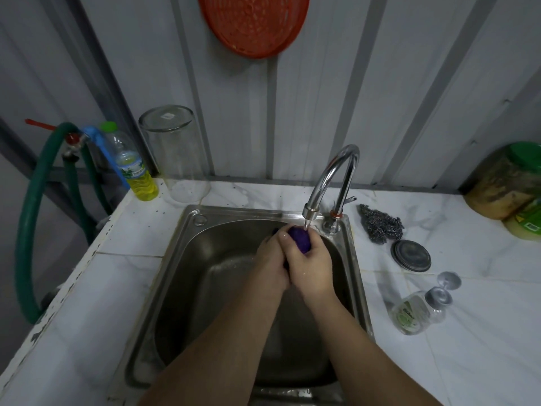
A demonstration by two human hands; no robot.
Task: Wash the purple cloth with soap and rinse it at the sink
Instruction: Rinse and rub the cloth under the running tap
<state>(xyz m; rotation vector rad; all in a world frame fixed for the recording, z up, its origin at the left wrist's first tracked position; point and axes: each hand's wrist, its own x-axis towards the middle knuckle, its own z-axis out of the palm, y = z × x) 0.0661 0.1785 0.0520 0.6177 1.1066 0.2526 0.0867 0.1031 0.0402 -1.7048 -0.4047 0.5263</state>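
While water runs from the curved chrome tap, left hand and right hand bunch the purple cloth over the steel sink, fingers clamped around the wad; marble-look table beside.

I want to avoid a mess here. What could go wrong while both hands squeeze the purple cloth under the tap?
1. The purple cloth sits right under the tap spout near the sink rim, so water may splash onto the counter.
2. The small bottle lying beside the sink could be knocked by the right hand.
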